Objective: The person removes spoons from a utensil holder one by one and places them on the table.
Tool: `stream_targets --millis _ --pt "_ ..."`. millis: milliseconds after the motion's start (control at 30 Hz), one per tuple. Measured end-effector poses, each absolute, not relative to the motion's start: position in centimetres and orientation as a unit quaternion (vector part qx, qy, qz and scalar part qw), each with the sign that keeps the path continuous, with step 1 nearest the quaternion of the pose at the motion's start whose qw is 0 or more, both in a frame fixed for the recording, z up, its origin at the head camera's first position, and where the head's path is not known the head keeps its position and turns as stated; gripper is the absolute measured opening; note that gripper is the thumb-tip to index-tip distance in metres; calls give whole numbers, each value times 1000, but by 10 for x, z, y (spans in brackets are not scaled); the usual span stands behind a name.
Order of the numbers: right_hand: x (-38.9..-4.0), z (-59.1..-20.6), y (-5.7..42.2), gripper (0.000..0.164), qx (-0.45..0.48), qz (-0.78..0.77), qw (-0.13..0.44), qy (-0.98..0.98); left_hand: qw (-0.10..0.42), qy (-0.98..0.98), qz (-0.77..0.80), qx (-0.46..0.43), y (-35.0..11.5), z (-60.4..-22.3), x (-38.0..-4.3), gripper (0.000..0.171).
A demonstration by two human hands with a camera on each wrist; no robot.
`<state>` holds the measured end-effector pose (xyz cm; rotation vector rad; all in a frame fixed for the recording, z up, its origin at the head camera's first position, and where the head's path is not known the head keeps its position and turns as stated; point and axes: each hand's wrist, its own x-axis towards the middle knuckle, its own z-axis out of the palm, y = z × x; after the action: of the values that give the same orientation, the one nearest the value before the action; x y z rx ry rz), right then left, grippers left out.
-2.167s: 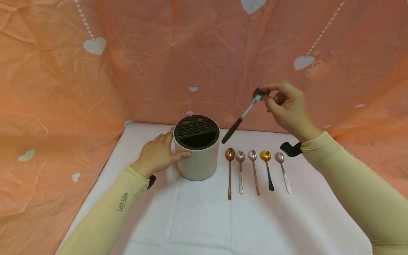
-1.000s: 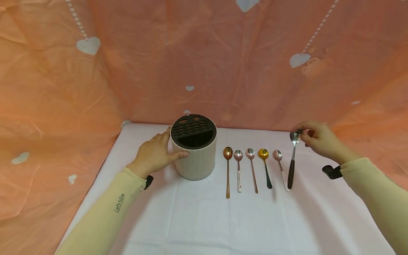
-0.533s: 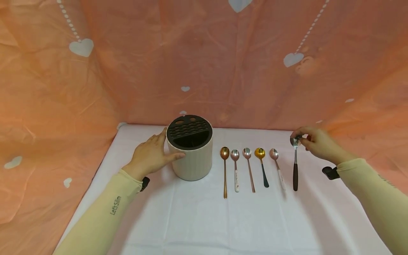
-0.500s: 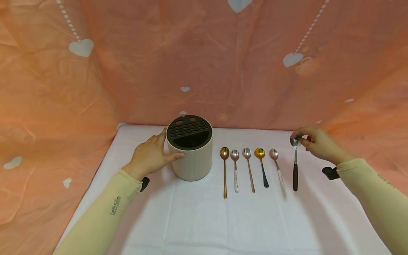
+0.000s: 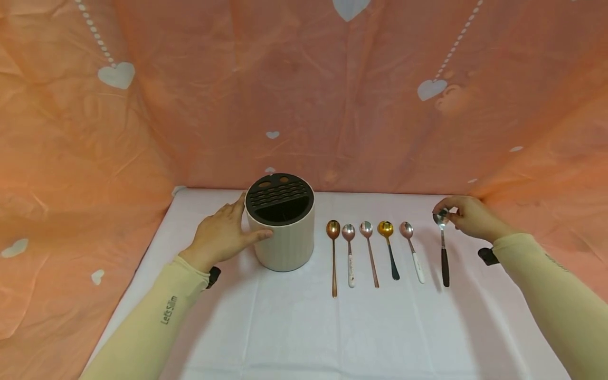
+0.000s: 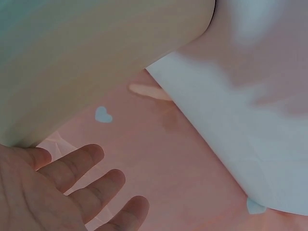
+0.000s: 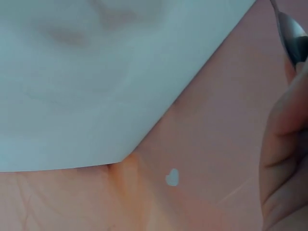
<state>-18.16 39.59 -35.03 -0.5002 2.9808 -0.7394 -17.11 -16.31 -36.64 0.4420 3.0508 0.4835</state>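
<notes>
My right hand [image 5: 470,216] pinches a dark-handled spoon [image 5: 444,264] by its silver bowl, at the right end of a row of spoons. Its handle points toward the table's front; whether it touches the cloth I cannot tell. In the right wrist view the spoon's bowl [image 7: 291,36] shows beside the curled fingers. My left hand [image 5: 218,237] rests against the side of a cream utensil holder [image 5: 287,245] with a black slotted lid [image 5: 280,199]. The left wrist view has the fingers [image 6: 98,192] extended, spread beside the holder's wall [image 6: 96,57].
Several spoons lie side by side right of the holder: a copper one [image 5: 334,264], one with a patterned white handle [image 5: 351,269], a rose-gold one [image 5: 372,261], a gold-bowled one [image 5: 393,266] and a white-handled one [image 5: 418,266]. Orange cloth [image 5: 304,95] hangs behind the white-covered table [image 5: 294,327].
My right hand has carried the dark-handled spoon from above, near the holder, rightward and down past the white-handled spoon. My left hand stays at the holder. The head view has shifted slightly.
</notes>
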Motion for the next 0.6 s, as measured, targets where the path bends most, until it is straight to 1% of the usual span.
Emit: stream_targets --millis 100,267,467,600 --pt "-184 -355 398 30 -166 -228 15 959 10 978 154 141 -163 -365 -170 125" --pt "-188 -362 401 30 -160 -203 42 965 9 978 150 142 -163 -365 -170 125" --pt "-194 -375 403 33 -140 -162 58 975 13 979 149 138 -163 -365 -170 127" --pt "-198 -385 404 28 -126 -171 61 975 10 979 151 137 -162 -365 -169 126"
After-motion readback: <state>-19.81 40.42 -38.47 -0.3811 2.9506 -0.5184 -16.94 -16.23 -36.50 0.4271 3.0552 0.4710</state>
